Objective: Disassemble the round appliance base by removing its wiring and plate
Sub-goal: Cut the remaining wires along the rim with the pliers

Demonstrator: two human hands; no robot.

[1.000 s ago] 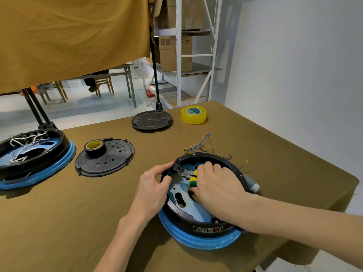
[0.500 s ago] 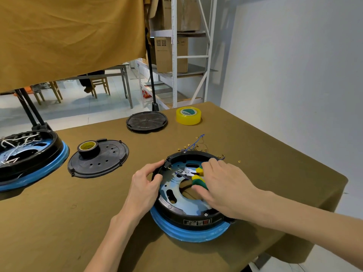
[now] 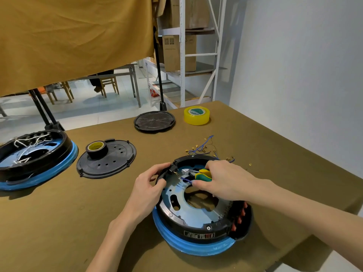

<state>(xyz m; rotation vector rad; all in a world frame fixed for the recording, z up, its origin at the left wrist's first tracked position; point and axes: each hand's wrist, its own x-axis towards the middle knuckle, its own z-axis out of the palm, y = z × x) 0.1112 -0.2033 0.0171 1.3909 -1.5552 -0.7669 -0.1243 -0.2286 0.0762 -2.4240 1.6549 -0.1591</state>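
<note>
Blue-rimmed base point(image 3: 196, 242) sits near-right on table point(image 3: 59, 222). My left hand point(image 3: 146, 190) grips its far-left rim; right hand point(image 3: 225, 182) is curled round pliers point(image 3: 198, 174) at a blue wire point(image 3: 185, 180). I'd brace firm w/ left, snip close to terminal, not plate point(image 3: 188, 214).

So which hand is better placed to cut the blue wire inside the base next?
Probably the right hand: it grips the pliers beside the blue wire, while the left hand holds the base rim.
</note>
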